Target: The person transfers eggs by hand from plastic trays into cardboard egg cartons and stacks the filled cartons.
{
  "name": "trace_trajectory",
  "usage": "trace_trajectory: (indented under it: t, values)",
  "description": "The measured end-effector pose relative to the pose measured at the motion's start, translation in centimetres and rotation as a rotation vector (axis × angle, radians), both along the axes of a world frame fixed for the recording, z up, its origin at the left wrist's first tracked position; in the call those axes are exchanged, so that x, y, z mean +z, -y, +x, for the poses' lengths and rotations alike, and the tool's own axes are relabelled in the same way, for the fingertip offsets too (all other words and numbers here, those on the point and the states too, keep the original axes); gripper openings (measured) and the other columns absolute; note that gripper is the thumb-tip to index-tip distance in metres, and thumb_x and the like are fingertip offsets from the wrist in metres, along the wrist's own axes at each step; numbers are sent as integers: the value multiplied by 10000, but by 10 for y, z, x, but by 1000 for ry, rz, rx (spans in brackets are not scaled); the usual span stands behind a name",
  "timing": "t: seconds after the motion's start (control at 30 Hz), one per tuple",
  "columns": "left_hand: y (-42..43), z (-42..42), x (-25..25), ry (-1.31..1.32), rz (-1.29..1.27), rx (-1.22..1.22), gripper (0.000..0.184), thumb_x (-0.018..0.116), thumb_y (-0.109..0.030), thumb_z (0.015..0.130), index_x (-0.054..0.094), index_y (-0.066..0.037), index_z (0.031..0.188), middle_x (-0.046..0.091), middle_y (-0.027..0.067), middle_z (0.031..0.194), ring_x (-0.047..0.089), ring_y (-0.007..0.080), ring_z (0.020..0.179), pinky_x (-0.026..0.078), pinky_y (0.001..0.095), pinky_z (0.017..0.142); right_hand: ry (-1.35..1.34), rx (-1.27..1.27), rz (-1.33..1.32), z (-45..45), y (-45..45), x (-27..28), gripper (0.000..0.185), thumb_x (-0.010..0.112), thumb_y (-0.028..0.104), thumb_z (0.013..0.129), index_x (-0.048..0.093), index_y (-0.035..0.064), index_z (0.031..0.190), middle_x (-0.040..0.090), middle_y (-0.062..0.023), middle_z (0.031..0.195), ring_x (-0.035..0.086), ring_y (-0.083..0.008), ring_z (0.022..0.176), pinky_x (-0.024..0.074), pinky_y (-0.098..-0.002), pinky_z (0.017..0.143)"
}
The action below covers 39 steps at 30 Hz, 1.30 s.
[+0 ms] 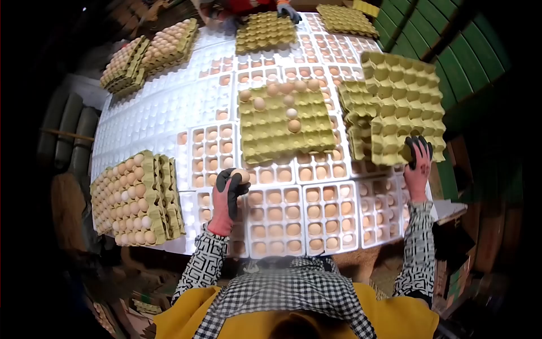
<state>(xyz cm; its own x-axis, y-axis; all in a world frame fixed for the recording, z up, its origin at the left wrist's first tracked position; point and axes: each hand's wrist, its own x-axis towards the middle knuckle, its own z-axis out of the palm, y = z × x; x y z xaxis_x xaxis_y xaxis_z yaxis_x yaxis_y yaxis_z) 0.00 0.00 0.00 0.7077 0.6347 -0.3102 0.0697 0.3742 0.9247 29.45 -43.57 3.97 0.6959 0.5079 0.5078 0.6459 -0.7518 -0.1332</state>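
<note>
My left hand point(227, 195), in a pink and black glove, is closed around an egg point(241, 176) above the white foam egg trays point(275, 189). At the right, my right hand point(418, 166), gloved the same way, has its fingers over the lower edge of an empty yellow pulp egg tray point(403, 107). That tray leans tilted on a stack of similar trays point(357, 116). Between my hands lies another pulp tray point(285, 135), with several eggs left along its far side and in one column. Rows of eggs fill the foam cells near me.
Stacked pulp trays full of eggs point(131, 200) stand at the left front, with more full stacks point(169, 44) at the back left. Across the table, another person's gloved hand point(289, 12) touches a pulp tray stack point(265, 31). Green crates point(451, 68) line the right side.
</note>
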Motion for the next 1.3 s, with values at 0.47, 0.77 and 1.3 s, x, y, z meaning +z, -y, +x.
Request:
trace_trajectory:
  t: [0.47,0.77,1.3]
  values:
    - [-255,79,-63,-54,840,407,443,678,-77,853,557,-9,1274,632,133,1201,605,244,1105,463,330,976,-350,-156,-544,66,-3,-98,757,636,-26,688,433,115,1403,382,-190,1474,324,-389,1389,258,-478,1146]
    - [-268,120,-122,-672,1545,265,362,678,-303,819,657,-114,1126,562,103,1277,469,315,1231,313,507,1072,-181,-220,-262,13,-121,-43,637,666,65,775,490,118,1385,506,-162,1377,467,-351,1277,370,-448,1071]
    - [-212,245,-54,-72,1449,-563,498,736,-206,741,610,-121,1215,641,79,1179,574,288,1126,336,418,1082,-1071,53,1096,144,-316,-64,425,574,-18,804,591,-2,1228,649,-131,1131,627,-290,1079,518,-403,977]
